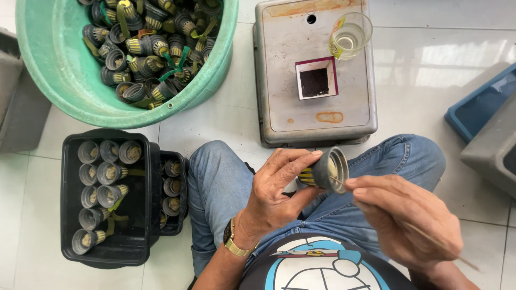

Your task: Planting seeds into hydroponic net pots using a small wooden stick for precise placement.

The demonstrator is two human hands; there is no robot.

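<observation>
Left hand: was closed around a small grey cup, held above the lap.
Right hand: was pinched on a thin stick, tip at the cup's mouth.
Surroundings: green tub and black tray were filled with similar cups.

Green tub cropped at top.

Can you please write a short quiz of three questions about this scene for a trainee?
1. True or false: the left hand holds a small grey plastic cup.
2. What does the right hand hold? A) thin wooden stick B) spoon
3. Where do the sorted cups lie: in the black rectangular tray or the round green plastic basin?

Key: 1 true; 2 A; 3 black rectangular tray.
</observation>
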